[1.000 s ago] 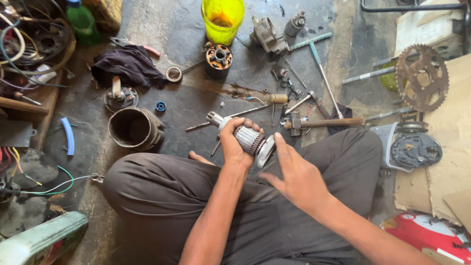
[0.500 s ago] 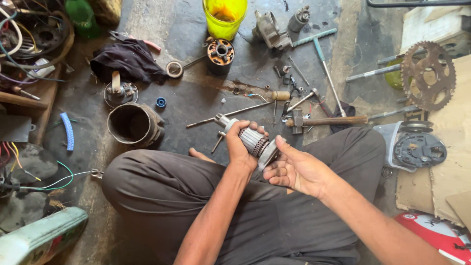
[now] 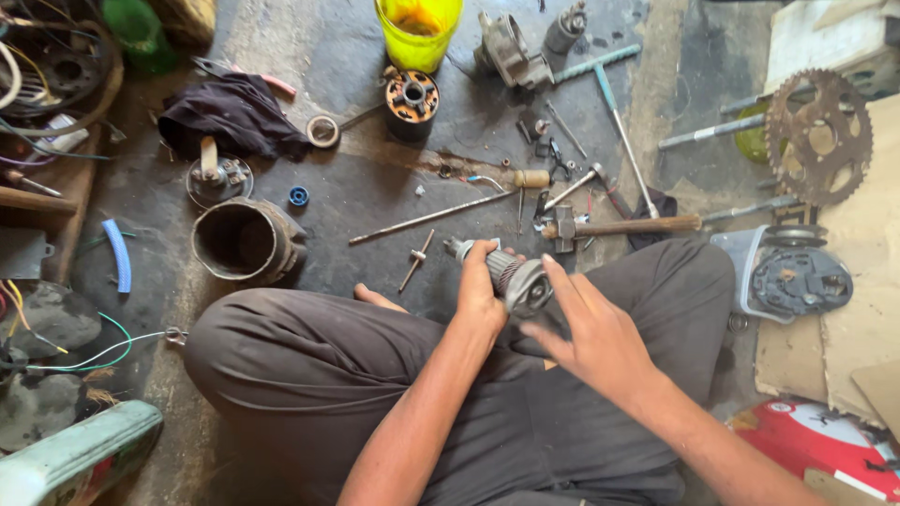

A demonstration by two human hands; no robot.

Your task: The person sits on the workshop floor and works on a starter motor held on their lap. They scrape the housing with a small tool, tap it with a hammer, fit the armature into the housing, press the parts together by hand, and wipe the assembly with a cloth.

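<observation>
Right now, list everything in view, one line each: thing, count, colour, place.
motor armature: one, grey metal, gripped in the left hand over the lap
hammer: one, wooden handle, floor beyond the knees
metal housing: one, dark, open-topped, floor at left
bucket: one, yellow, top centre
wound stator: one, dark with copper, below the bucket
sprocket: one, rusty, right
cloth: one, black, upper left
long rod: one, grey, floor centre
blue ring: one, near the housing
left hand: closed round the armature
right hand: open, fingers at the armature's end
</observation>
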